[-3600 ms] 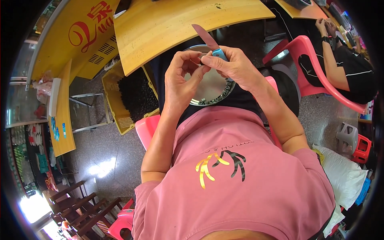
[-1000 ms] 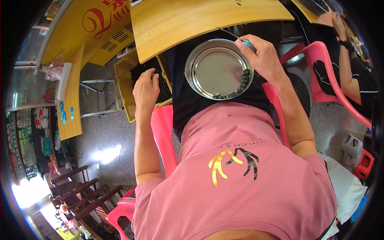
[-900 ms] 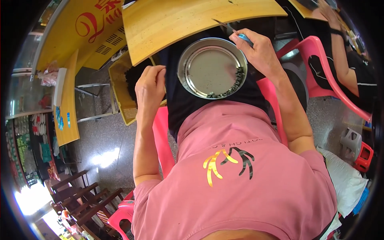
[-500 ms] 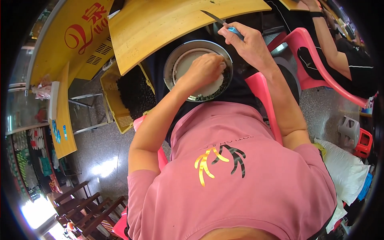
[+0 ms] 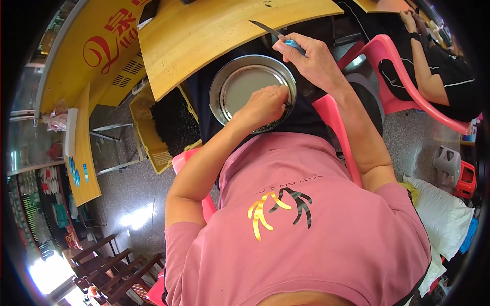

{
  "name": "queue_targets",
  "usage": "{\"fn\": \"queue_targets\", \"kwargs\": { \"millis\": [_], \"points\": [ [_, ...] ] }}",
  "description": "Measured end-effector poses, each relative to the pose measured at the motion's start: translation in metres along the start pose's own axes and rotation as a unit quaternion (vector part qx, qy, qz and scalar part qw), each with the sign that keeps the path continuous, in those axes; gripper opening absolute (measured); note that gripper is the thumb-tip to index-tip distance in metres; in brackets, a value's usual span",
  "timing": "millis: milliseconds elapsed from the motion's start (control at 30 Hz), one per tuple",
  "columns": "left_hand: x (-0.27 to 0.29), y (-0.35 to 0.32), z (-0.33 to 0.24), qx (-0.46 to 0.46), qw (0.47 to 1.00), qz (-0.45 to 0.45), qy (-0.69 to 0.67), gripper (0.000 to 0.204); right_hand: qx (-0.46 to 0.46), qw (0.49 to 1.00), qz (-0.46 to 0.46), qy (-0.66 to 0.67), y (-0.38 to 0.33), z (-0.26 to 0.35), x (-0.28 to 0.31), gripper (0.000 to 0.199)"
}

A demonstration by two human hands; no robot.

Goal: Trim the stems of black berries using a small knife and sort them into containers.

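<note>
A round metal tray (image 5: 240,89) rests on my lap, with small dark pieces along its lower right rim. My left hand (image 5: 265,104) reaches into the tray's right side, fingers curled down among those dark pieces; whether it grips one is hidden. My right hand (image 5: 309,58) hovers just above the tray's upper right rim, closed on a small knife (image 5: 270,31) with a blue handle, blade pointing up and left over the wooden table (image 5: 204,35).
A yellow crate (image 5: 168,127) filled with dark pieces stands on the floor to my left. A pink plastic chair (image 5: 337,127) is under me. Another person sits on a pink chair (image 5: 403,86) at upper right. Wooden chairs (image 5: 112,265) stand at lower left.
My left hand has come from the yellow crate side to the tray and now digs at its right rim. My right hand keeps the knife above the tray.
</note>
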State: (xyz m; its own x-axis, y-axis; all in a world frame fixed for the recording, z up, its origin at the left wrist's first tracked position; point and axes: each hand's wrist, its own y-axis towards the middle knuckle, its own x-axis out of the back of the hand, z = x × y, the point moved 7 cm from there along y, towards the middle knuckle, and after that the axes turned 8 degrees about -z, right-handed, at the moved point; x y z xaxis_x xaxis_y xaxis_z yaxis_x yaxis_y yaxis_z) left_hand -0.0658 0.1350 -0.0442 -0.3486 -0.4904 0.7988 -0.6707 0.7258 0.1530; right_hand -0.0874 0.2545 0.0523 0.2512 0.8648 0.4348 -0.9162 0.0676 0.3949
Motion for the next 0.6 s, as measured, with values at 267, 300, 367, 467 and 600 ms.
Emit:
{"fn": "queue_targets", "kwargs": {
  "millis": [267, 300, 367, 467, 600],
  "points": [
    [0.003, 0.001, -0.001, 0.040, 0.999, -0.007, 0.002, 0.014, -0.022, 1.000, 0.011, 0.016, -0.001, -0.004, -0.003, 0.038],
    [0.001, 0.001, 0.000, 0.028, 1.000, 0.002, 0.004, 0.014, -0.020, 1.000, 0.013, 0.016, -0.001, -0.002, -0.003, 0.038],
    [-0.002, -0.001, 0.002, 0.017, 1.000, 0.008, 0.007, 0.015, -0.026, 0.999, 0.027, 0.010, 0.000, 0.003, -0.005, 0.038],
    [0.007, 0.001, -0.003, 0.004, 1.000, -0.013, 0.005, 0.017, -0.032, 0.999, 0.024, 0.022, -0.001, -0.002, -0.004, 0.038],
    [0.035, -0.005, 0.013, 0.066, 0.991, -0.081, -0.086, 0.020, -0.039, 0.997, 0.047, 0.046, -0.001, -0.006, -0.008, 0.036]
  ]
}}
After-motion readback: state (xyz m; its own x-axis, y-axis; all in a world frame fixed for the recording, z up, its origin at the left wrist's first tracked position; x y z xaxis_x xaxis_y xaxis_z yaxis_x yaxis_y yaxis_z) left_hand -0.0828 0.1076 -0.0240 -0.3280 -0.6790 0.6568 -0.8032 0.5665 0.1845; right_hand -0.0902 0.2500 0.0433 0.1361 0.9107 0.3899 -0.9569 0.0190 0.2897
